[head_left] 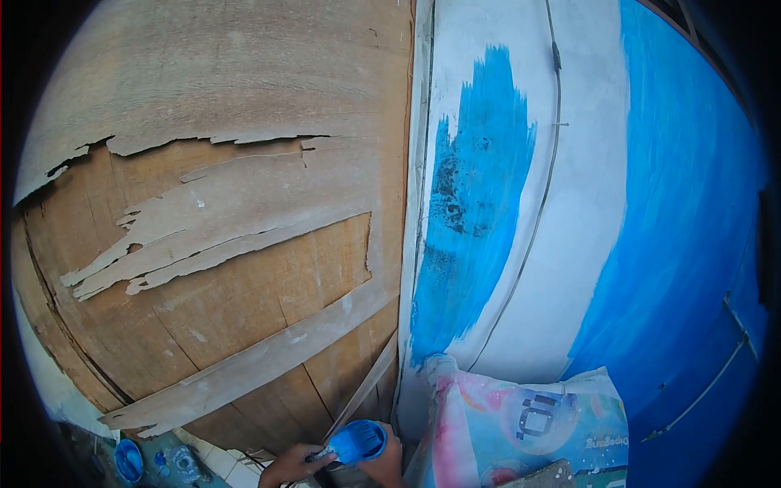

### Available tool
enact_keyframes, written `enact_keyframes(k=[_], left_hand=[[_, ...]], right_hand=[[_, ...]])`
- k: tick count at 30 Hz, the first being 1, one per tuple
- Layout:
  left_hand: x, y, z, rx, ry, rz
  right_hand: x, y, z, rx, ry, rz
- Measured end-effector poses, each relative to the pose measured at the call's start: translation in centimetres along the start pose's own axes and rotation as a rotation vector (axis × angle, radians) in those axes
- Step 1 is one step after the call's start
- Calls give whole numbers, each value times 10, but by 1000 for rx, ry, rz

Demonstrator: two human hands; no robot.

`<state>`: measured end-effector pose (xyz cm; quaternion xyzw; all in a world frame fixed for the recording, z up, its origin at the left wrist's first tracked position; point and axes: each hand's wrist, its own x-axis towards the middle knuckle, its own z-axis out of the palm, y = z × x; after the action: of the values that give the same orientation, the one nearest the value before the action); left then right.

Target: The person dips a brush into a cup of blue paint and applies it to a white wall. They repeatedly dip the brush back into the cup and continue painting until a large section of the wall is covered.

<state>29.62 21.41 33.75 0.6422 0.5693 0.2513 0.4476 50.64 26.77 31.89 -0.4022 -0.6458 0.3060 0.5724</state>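
Note:
At the bottom centre, my left hand (pixel 294 466) is closed round the handle of a paintbrush (pixel 345 445). Its broad bristles are coated in blue paint and lie over the mouth of a small paint container (pixel 380 435), blue inside. My right hand (pixel 387 465) wraps round the right side of that container. Much of the brush handle and the container's outside is hidden by the fingers. Above the hands, a strip of wet-looking blue paint (pixel 488 163) with dark patches covers part of a white wall (pixel 586 163).
A printed, filled sack (pixel 529 423) stands close to the right of my hands. A wooden panel (pixel 244 325) with peeling veneer fills the left. A thin cable (pixel 533 224) runs down the wall. Another blue container (pixel 128 460) stands on the floor at lower left.

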Motion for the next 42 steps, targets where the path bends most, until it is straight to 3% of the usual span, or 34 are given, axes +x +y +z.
enact_keyframes(k=[7, 10, 12, 15, 16, 17, 18, 19, 21, 23, 25, 28, 30, 34, 42], left_hand=[[30, 6, 3, -366, -4, 5], [53, 84, -11, -448, 42, 135], [84, 134, -32, -529, -36, 318], [121, 247, -65, -278, 149, 706], [139, 280, -80, -244, 154, 679], [156, 317, -92, -217, 220, 777], [178, 354, -104, -58, 419, 1007], [195, 392, -122, 76, 520, 1075], [229, 466, -149, 244, 920, 1260], [249, 539, -180, 334, 951, 990], [270, 593, -202, 456, 1080, 1011], [269, 637, -213, 259, 921, 884], [276, 652, -217, 323, 921, 778], [303, 648, -217, 369, 940, 742], [289, 565, -195, 325, 620, 568]], right_hand=[[-4, -5, 4, -1, -21, 241], [-6, -19, 5, -72, 36, 141], [-6, -24, 4, -124, 69, 58], [-7, -20, 3, -132, 86, -9], [-8, -18, 3, -135, 92, -33], [-8, -16, 3, -138, 96, -59], [-9, -13, 2, -90, 83, -31], [-10, -10, 3, -41, 69, -4], [-12, -6, 5, 6, 57, 42], [-9, -10, 0, 12, 11, 44], [-9, -21, -4, -144, 32, -21], [-9, -24, -3, -1, 31, 19], [-6, -19, -2, 6, 34, 34], [-4, -12, -1, 9, 46, 56], [-18, 1, 19, 17, 102, 97]])
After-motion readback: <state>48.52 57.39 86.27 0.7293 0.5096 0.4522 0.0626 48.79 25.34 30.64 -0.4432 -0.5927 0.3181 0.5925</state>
